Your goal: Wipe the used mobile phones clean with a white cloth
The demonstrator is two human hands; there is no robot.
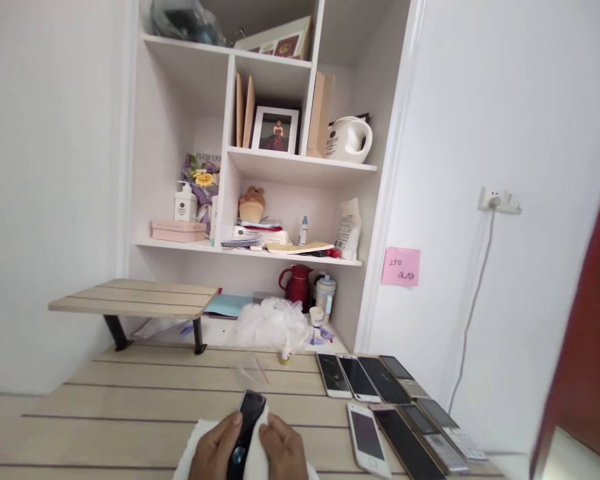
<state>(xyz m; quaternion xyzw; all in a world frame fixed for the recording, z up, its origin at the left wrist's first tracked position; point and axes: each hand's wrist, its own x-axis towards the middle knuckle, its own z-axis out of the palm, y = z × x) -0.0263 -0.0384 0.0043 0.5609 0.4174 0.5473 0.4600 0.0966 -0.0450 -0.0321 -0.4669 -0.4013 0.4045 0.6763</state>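
Left hand (214, 448) gripping slim glossy black handheld device (249, 421), right hand (283, 448) pinching white cloth (257, 455) against it, pink square paper note (401, 267) reading "250", purple-wrapped bouquet (206, 181) below "FLOWERS" lettering (209, 158)

White shelving (300, 162): framed photo (275, 131), paper bag (321, 117) and white jug (349, 140) on one level; on the level below, pump bottle (185, 204), bouquet (206, 179) and pink box (179, 231) at left, plush (253, 197), blue-topped bottle (303, 231) and pouch (349, 230) at right. Base: red flask (297, 288), cup (317, 316), crumpled plastic (273, 323); at left, wooden riser (140, 293), black legs. Wall, right: pink note (401, 267), handwritten; socket (491, 198), cable (473, 313) plugged in.
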